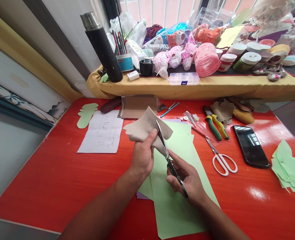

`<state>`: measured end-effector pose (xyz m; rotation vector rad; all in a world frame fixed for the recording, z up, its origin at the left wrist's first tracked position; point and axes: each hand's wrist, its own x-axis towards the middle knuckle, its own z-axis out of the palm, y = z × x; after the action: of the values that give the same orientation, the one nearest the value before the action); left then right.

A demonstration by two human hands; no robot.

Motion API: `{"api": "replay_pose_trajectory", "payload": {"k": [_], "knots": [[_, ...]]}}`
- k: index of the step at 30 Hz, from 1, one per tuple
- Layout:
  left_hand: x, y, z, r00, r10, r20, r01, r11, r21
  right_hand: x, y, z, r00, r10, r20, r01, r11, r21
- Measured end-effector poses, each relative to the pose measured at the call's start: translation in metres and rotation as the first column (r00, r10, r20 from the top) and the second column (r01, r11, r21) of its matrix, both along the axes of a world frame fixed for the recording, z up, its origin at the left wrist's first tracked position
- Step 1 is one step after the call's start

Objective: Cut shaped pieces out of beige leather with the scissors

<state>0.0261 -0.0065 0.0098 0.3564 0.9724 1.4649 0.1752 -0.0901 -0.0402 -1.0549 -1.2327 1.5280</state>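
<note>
My left hand [142, 155] grips a piece of beige leather [139, 126], thumb on top, above the sheets of paper. Faint curved pencil lines show on the leather, and its left edge is scalloped. In my right hand [185, 180] are black-handled scissors [164, 143], their blades pointing up and away across the leather's right part, close to my left thumb. Whether the blades are fully closed is hard to make out. Beneath both hands lies light green paper [182, 206], with a purple sheet [142, 195] partly showing under it.
On the red table [49, 173] are a white sheet with drawings [101, 133], a green paper cutout [87, 115], white-handled scissors [224, 163], pliers [216, 125], a phone [251, 146] and green scraps [289, 166]. A black flask [103, 50] and jars [247, 61] crowd the ledge behind.
</note>
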Motion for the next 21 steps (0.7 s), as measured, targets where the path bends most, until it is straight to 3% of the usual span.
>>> {"api": "replay_pose_trajectory", "payload": {"k": [5,15,21], "knots": [[0.0023,-0.0027,0.0022,0.999,-0.002,0.034,0.004,0.999,-0.045,-0.0012,0.0003,0.0021,0.999,-0.006,-0.054,0.007,1.000,0.014],[0.0024,-0.0035,0.0018,1.000,0.015,0.002,-0.015,1.000,0.007,0.0003,0.0000,0.0016,0.999,-0.007,-0.052,0.008,1.000,0.014],[0.0045,-0.0059,0.0020,0.999,0.009,0.031,-0.008,0.999,-0.051,-0.0023,0.0013,0.0053,0.997,-0.022,-0.069,0.023,1.000,0.002]]}}
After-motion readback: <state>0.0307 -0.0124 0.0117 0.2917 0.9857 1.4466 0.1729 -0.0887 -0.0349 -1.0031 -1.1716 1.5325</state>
